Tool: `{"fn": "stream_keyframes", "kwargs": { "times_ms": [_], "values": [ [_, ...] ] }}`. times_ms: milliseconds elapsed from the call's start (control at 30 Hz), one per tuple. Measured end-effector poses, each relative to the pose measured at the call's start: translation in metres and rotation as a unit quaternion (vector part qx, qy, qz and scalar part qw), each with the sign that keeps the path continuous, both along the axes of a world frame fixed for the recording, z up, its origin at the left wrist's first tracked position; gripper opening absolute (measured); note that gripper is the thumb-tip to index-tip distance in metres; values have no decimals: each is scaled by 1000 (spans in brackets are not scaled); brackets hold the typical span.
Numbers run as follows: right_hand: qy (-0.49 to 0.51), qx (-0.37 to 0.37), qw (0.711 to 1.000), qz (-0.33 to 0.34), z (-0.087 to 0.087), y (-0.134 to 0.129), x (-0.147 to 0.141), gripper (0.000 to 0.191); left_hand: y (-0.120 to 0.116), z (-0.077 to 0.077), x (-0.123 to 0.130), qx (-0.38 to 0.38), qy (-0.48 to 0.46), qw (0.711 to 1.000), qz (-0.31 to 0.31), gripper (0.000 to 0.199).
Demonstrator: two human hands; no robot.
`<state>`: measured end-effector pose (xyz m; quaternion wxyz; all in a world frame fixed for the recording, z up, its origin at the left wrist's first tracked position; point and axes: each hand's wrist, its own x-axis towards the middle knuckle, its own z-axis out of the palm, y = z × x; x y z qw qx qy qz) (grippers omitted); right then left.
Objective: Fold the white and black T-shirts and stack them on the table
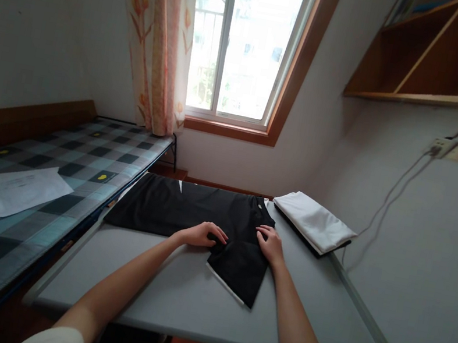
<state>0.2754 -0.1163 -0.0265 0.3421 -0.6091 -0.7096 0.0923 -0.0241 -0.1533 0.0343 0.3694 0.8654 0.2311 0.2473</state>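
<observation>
A black garment (186,211) lies spread on a grey table, its long part running left. It looks like a folded short-sleeved shirt, with a white-edged flap like a sleeve (238,271) angled toward me. My left hand (203,234) is at the garment's near edge, thumb and fingers curled together on the fabric where the flap begins. At the right end, my right hand (270,244) rests on the cloth beside the edge, its fingers stretched over it. A small pale mark shows near the garment's far right corner.
A folded white cloth (313,222) on something black lies at the table's (171,297) far right. To the left is a bed with a checked mattress (111,159) and papers (28,192). A wooden shelf (437,96) and a plugged-in cord (401,184) are on the right wall.
</observation>
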Motion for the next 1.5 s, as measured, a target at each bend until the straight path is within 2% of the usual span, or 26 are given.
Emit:
{"fn": "stream_keyframes", "kwargs": {
  "times_ms": [133,267,400,533,600,667,700,733,800,867,900,933,967,1033,1167,1267,1400,1500],
  "values": [
    [-16,-11,1000,-11,3,-2,-2,27,-4,3,4,71,77,994,16,55],
    [-41,-26,999,-18,8,-5,-5,28,-9,7,8,102,121,987,7,45],
    [-47,-34,998,-1,13,-7,-5,29,-11,9,14,107,124,987,-1,33],
    [-23,-40,998,32,15,-6,-1,27,-12,8,24,103,84,991,2,19],
    [-10,-43,998,46,15,-6,1,26,-7,9,29,80,65,995,-16,18],
    [13,-44,997,63,14,-5,4,26,4,7,33,29,51,998,-17,26],
    [36,-44,996,74,13,-3,5,26,12,6,35,-2,44,999,12,32],
    [71,-45,993,83,12,-1,7,29,20,4,36,-30,33,997,69,38],
    [175,-43,981,76,11,5,10,41,37,-3,35,-61,1,971,231,41],
    [292,-39,955,22,11,12,15,58,49,-12,30,-53,-29,930,364,30],
    [338,-37,940,-9,11,16,17,65,52,-16,27,-41,-39,915,399,25],
    [370,-37,928,-34,10,18,19,70,52,-21,23,-26,-44,909,414,28],
    [386,-37,920,-51,10,20,21,73,51,-25,20,-11,-47,907,419,37],
    [369,-27,927,-64,8,20,21,72,44,-32,15,22,-50,908,415,50],
    [223,1,973,-52,5,10,13,56,30,-38,11,77,-30,924,373,41],
    [143,-2,989,-46,6,3,5,46,23,-39,12,93,0,918,385,39],
    [115,-3,992,-61,7,1,2,43,19,-34,12,59,15,913,402,42],
    [128,-20,989,-72,9,2,4,50,16,-29,12,-7,0,938,348,46]
  ]
}}
